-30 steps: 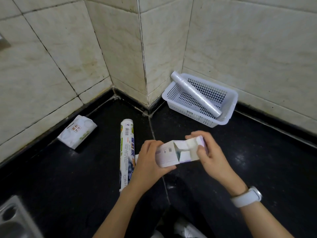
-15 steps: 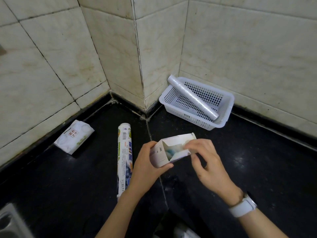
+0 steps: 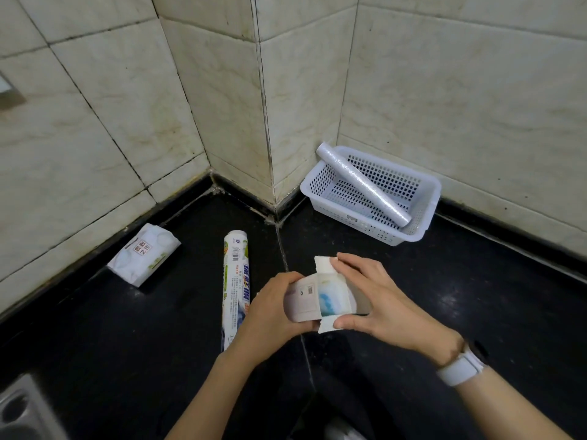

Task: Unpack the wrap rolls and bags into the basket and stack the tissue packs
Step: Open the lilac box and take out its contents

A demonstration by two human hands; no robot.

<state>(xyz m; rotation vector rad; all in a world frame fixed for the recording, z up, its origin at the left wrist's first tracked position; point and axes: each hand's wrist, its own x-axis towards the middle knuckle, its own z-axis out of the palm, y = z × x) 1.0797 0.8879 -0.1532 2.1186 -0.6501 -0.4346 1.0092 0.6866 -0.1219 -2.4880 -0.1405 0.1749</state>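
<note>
White cardboard makes up the small box (image 3: 313,296), its end flaps folded open to show a pale blue content inside (what exactly it is cannot be told). It is held above the black counter (image 3: 476,296) between both hands: the left hand (image 3: 273,315) is curled closed around its left end, while the right hand (image 3: 378,298) pinches the open flaps, fingers on the top one and thumb on the bottom one. Just left of the left hand lies a printed wrap roll (image 3: 235,281). Farther back, in the corner, the white perforated basket (image 3: 422,214) contains one clear roll (image 3: 362,183), propped diagonally over its rim. A tissue pack (image 3: 144,254) lies by the left wall.
</note>
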